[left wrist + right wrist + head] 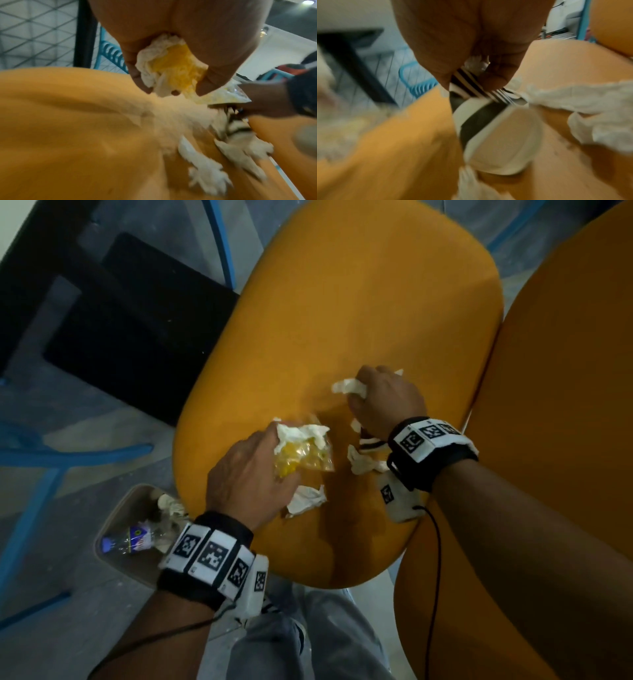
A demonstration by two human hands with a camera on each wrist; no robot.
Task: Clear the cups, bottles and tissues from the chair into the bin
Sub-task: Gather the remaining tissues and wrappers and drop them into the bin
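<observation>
Two hands work over the orange padded seat of the chair. The left hand has its fingers curled around a crumpled clear plastic bag with yellow content together with a white crumpled tissue; in the left wrist view the tissue and the yellow bag are pressed between thumb and fingers just above the seat. The right hand is also closed: it grips a white tissue wad at its fingertips, and the right wrist view shows that it pinches the black and white striped paper cup by its side, with the cup's round bottom turned toward the camera.

Some more white tissue pieces lie loose on the seat: one just beside the left hand and one near the right wrist.

On the floor at the left of the chair stands the beige bin. Inside it lie a clear plastic bottle with a blue cap and some crumpled paper. A second orange chair stands at the right, touching the first one.
</observation>
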